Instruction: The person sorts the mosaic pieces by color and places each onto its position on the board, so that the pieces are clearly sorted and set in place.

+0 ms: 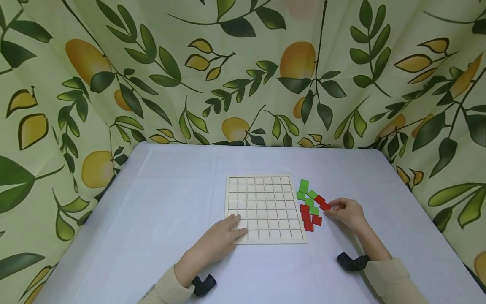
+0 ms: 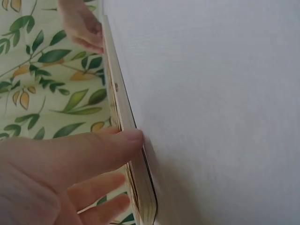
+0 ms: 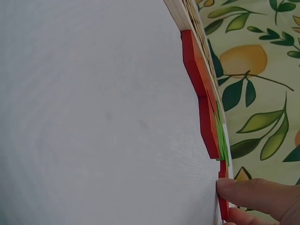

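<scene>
A pale wooden board [image 1: 265, 211] marked with a square grid lies flat on the table. My left hand [image 1: 219, 240] rests on its lower left corner, fingers spread over the squares. In the left wrist view the thumb [image 2: 108, 147] touches the board's side edge. Beyond the board's right side, my right hand [image 1: 348, 212] pinches a red square tile [image 3: 223, 204] at the right end of a cluster of tiles. Several green tiles [image 1: 304, 184] and several red tiles [image 1: 306, 215] lie loosely there, some edge to edge. The right hand's other fingers are partly hidden.
White cloth covers the table [image 1: 171, 190]. A curtain [image 1: 243, 76] printed with leaves and fruit hangs behind and along both sides. Black curved pieces [image 1: 353, 262] are worn at both wrists, close above the cloth.
</scene>
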Action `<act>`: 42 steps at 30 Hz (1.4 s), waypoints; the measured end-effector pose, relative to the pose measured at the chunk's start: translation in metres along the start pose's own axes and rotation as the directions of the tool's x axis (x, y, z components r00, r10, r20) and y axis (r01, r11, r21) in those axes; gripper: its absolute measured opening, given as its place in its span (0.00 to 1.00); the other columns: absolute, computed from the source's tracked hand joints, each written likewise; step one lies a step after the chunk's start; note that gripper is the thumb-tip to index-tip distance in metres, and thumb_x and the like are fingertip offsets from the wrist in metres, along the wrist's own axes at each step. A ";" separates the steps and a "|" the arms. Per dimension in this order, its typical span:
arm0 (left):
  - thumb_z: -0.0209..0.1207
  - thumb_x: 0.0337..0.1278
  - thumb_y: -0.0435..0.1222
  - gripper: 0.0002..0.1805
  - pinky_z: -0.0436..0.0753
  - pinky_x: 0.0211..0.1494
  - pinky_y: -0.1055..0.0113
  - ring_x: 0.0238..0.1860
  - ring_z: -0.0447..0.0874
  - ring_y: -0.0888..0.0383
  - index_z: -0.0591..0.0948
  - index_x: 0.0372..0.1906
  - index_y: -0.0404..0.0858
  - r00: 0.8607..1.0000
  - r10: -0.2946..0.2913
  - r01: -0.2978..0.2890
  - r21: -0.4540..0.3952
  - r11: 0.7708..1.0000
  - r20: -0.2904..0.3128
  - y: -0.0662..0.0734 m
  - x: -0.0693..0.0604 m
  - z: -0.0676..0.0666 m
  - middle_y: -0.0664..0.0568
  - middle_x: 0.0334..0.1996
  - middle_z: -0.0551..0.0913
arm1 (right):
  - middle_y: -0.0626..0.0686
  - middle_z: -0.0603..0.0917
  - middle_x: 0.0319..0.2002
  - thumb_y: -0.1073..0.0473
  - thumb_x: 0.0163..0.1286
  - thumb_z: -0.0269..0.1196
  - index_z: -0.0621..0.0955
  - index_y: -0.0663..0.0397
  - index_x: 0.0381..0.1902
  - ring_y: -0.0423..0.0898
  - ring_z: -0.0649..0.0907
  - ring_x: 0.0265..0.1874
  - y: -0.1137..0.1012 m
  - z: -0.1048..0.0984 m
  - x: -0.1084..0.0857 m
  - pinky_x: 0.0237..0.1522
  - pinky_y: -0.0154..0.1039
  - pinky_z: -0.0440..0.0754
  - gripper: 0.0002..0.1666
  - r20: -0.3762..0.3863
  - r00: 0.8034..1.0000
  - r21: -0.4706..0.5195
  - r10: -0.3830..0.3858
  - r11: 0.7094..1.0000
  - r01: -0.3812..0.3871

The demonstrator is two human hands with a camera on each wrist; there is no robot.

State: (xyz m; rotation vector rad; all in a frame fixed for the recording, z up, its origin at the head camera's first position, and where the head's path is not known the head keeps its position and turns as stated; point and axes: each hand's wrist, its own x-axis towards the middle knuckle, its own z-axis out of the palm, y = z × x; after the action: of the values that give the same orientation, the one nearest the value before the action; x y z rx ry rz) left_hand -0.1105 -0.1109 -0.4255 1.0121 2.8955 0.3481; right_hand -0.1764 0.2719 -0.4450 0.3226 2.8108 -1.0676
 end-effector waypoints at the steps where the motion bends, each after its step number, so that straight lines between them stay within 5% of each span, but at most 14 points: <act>1: 0.59 0.59 0.32 0.23 0.75 0.68 0.50 0.69 0.70 0.42 0.78 0.61 0.44 1.000 0.005 -0.005 -0.003 1.000 0.019 0.000 0.000 0.001 0.40 0.67 0.72 | 0.56 0.77 0.29 0.59 0.60 0.68 0.78 0.71 0.49 0.48 0.72 0.34 0.001 0.000 0.000 0.24 0.29 0.72 0.23 -0.003 1.000 0.000 0.006 1.000 -0.006; 14: 0.49 0.68 0.30 0.23 0.69 0.72 0.49 0.74 0.63 0.44 0.75 0.64 0.50 0.993 0.017 -0.010 -0.056 0.998 0.114 -0.001 -0.003 -0.001 0.44 0.72 0.67 | 0.53 0.78 0.27 0.60 0.61 0.66 0.80 0.71 0.46 0.46 0.72 0.32 0.006 0.000 -0.002 0.22 0.28 0.71 0.21 0.012 1.000 0.013 -0.022 1.000 0.021; 24: 0.47 0.68 0.28 0.23 0.68 0.73 0.47 0.74 0.61 0.42 0.75 0.64 0.48 0.993 0.017 -0.005 -0.101 0.995 0.118 -0.003 -0.004 -0.001 0.43 0.72 0.66 | 0.52 0.77 0.27 0.61 0.60 0.67 0.80 0.70 0.48 0.45 0.73 0.26 -0.004 -0.001 -0.006 0.21 0.30 0.73 0.21 0.020 0.999 0.041 -0.051 0.998 0.050; 42: 0.47 0.69 0.30 0.27 0.63 0.76 0.49 0.77 0.55 0.45 0.68 0.70 0.49 0.985 -0.028 0.042 -0.078 0.996 0.169 -0.002 -0.001 0.001 0.46 0.75 0.60 | 0.53 0.76 0.28 0.60 0.59 0.69 0.81 0.67 0.48 0.45 0.72 0.30 -0.034 0.007 -0.007 0.22 0.32 0.74 0.21 0.000 0.998 0.053 -0.060 0.997 0.060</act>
State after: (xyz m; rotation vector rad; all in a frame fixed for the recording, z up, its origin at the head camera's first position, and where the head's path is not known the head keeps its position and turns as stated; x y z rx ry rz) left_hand -0.1102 -0.1129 -0.4274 0.9287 2.7225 0.3573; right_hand -0.1776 0.2414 -0.4271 0.2435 2.8113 -1.1565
